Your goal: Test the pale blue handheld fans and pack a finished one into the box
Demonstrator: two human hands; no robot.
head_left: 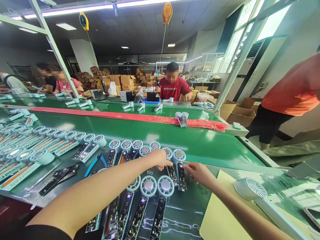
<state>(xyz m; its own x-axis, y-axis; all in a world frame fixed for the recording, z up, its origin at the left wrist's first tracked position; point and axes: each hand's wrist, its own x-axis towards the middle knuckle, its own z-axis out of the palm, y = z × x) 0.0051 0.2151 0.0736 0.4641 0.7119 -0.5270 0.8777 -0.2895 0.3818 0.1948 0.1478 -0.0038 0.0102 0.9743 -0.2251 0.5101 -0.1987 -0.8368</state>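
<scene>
the left hand (160,159) is drooping, index extending, others curling; the right hand (198,172) is angling left, fingers bunching at the near surface's (193,203) rightmost open-backed fan (181,180), pinching or not i can't tell.

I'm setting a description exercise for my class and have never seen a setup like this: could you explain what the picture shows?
There is no machine at work here: the two arms belong to a person wearing a camera on the head, looking forward and down. The left hand reaches over pale-blue fans, many with bare circuit boards along their handles. The right hand has its fingertips at the edge of one circuit board; whether either hand grips anything is unclear. Blue-handled pliers lie to the left, a yellow sheet to the right. Beyond the green belt, another person in a red shirt faces the camera wearer.
</scene>
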